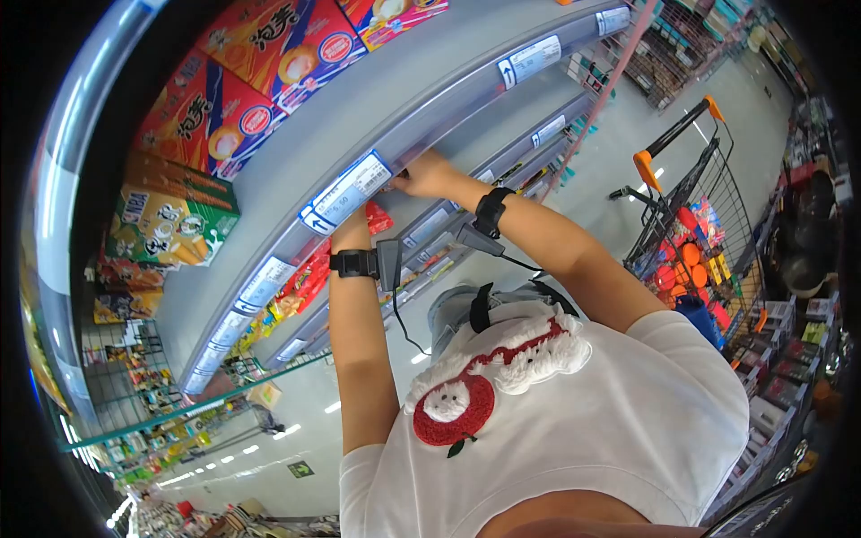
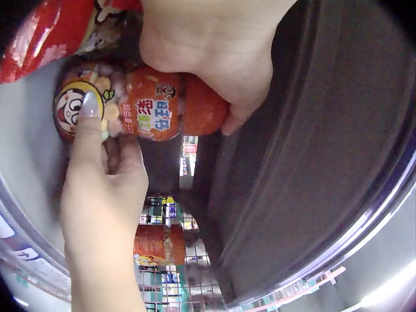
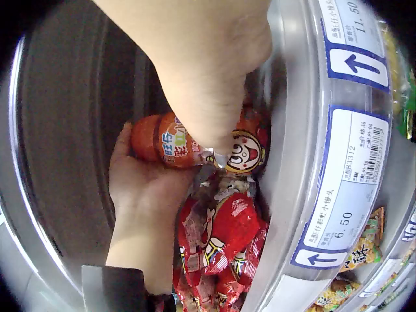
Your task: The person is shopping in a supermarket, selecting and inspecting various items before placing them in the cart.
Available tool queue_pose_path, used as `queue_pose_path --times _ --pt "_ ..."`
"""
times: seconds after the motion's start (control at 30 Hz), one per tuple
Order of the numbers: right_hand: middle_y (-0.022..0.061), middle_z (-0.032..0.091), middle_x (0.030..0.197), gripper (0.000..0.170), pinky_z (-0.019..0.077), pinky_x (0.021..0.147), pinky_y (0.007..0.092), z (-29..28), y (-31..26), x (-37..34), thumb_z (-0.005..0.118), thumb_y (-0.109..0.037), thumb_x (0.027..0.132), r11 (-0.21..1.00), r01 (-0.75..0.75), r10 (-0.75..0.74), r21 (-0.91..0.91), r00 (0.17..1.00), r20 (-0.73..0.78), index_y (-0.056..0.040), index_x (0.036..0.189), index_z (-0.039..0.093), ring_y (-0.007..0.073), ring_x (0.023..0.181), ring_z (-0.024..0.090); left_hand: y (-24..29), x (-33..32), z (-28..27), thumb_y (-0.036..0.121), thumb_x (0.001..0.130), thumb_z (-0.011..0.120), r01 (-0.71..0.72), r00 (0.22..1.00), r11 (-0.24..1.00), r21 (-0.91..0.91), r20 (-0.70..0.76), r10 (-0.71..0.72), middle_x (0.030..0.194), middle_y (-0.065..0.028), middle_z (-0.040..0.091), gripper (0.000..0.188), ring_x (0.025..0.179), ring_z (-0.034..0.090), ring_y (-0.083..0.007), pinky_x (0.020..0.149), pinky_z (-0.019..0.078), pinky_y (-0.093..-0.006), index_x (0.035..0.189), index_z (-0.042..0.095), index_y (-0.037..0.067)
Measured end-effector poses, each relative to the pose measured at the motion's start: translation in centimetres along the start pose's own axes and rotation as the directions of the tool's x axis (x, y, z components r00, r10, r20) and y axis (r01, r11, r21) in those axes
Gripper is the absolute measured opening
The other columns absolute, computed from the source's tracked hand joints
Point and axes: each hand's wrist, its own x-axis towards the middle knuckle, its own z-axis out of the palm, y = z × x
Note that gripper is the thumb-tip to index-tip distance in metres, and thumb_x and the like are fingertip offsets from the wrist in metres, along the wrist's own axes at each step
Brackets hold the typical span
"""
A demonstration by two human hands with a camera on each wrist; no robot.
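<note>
Both my hands reach in under a shelf edge, around a bottle of small round biscuits [image 2: 156,107] with an orange cap end and a cartoon face on its label. My left hand [image 2: 201,49] grips the orange end, its fingers curled round it in the right wrist view. At the cartoon-face end my right hand [image 2: 107,195] holds the bottle, thumb lying across the face. In the head view the right hand [image 1: 424,175] shows beside a price label, while the shelf edge hides most of the left hand. Red snack bags [image 3: 224,234] lie close beside the bottle.
Price labels [image 3: 341,188] line the shelf edge [image 3: 286,156]. Red snack boxes [image 1: 296,63] and a green box [image 1: 170,220] stand on the shelf above. A shopping cart [image 1: 691,206] with goods is to the right. Another orange bottle [image 2: 159,245] appears farther along the shelf.
</note>
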Motion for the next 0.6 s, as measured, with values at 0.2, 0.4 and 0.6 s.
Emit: queue_pose_path --times 0.2,0.4,0.6 --pt "0.0193 0.061 0.096 0.041 0.0472 0.078 0.0429 1.5 1.5 0.2 0.058 -0.042 0.074 0.985 0.158 -0.168 -0.066 0.966 -0.195 -0.0075 0.097 0.061 0.0356 0.089 0.058 0.2 -0.7 -1.7 0.038 0.083 0.052 -0.088 0.995 0.992 0.088 0.057 0.084 0.102 -0.0117 0.059 0.035 0.093 0.058 -0.0275 0.079 0.0464 -0.0396 0.104 0.059 0.01" --pt "0.0149 0.06 0.097 0.047 0.0456 0.076 0.0424 1.3 0.6 -0.5 0.07 -0.035 0.064 0.976 0.195 -0.213 -0.099 0.95 -0.229 -0.0066 0.1 0.059 0.0316 0.09 0.058 0.8 1.1 -4.9 0.037 0.086 0.052 0.269 0.958 0.832 -0.485 0.222 -0.181 0.117 -0.0202 0.05 0.047 0.108 0.049 -0.028 0.092 0.0372 -0.0389 0.114 0.051 -0.001" --pt "0.014 0.057 0.098 0.039 0.0444 0.081 0.0419 -4.1 0.9 -7.3 0.058 -0.009 0.065 0.932 0.361 -0.287 0.024 0.778 -0.559 -0.0044 0.104 0.051 0.0332 0.094 0.054 12.2 4.6 -15.9 0.035 0.088 0.052 0.392 0.919 0.63 -0.67 0.306 -0.246 0.128 -0.0299 0.039 0.06 0.12 0.036 -0.0392 0.102 0.0273 -0.0424 0.128 0.037 -0.009"
